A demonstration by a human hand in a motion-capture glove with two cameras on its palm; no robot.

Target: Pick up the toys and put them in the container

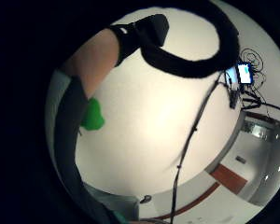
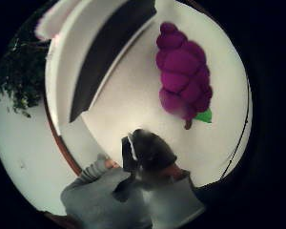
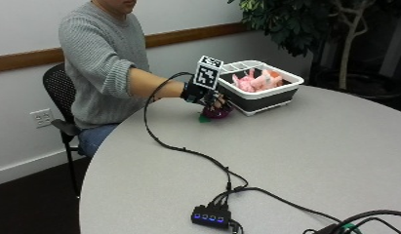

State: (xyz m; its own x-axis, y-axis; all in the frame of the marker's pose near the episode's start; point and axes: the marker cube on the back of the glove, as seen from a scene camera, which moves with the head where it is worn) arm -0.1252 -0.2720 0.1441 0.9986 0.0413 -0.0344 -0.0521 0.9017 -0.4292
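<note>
Purple grape toy (image 3: 217, 113) left on the table (image 3: 304, 161); pink plush (image 3: 255, 80) already in the container (image 3: 265, 97).
I have my right hand (image 3: 203, 95) over the grapes; whether its fingers pinch them, I cannot tell.

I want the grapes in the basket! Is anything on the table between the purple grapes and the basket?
No. The outside view shows only bare table between the purple grapes and the basket.

Gloved right hand (image 3: 205, 99) low, forearm outstretched, fingers loosely spread.
</note>
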